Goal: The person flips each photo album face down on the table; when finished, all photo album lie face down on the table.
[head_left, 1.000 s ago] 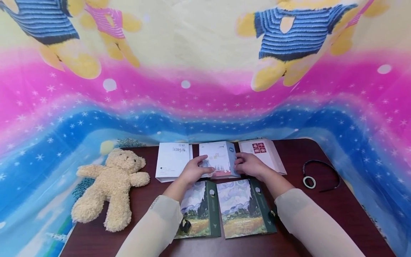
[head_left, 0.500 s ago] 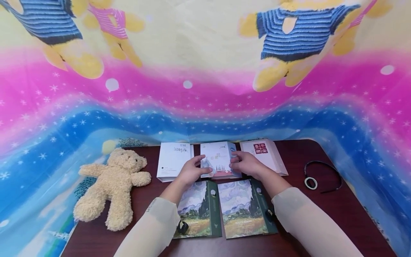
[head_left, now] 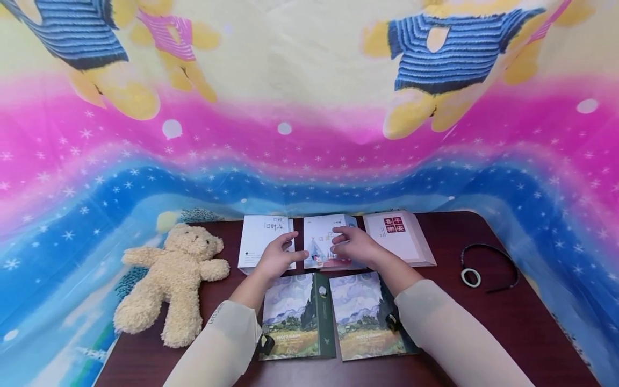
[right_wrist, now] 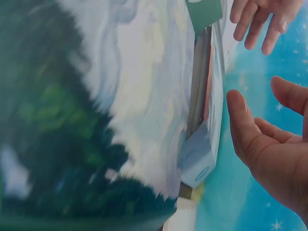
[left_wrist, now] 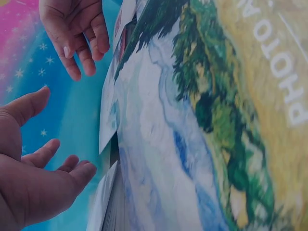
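Note:
My left hand (head_left: pixel 276 257) hovers between the left white album (head_left: pixel 256 234) and the middle white album (head_left: pixel 316 228), its fingers spread and loosely bent. Over the right part of that middle album, which has a small illustrated scene on its cover, is my right hand (head_left: pixel 357 247), fingers relaxed. Both wrist views show the left hand (left_wrist: pixel 41 173) and right hand (right_wrist: pixel 269 149) holding nothing, raised off the covers. Closer to me lie two albums with painted landscape covers, a left one (head_left: pixel 287 312) and a right one (head_left: pixel 358 317); sleeves partly cover them.
A white album with red square lettering (head_left: pixel 398 242) lies at the back right. Left of the albums lies a beige teddy bear (head_left: pixel 176 285). A dark cord with a pale ring (head_left: pixel 470 277) is at the table's (head_left: pixel 532 344) right side. A printed cloth (head_left: pixel 309 161) surrounds the back.
Both hands have let go of the middle album's sides. The left hand has moved left, away from it; the right hand has shifted left over its cover. The albums have stayed in place.

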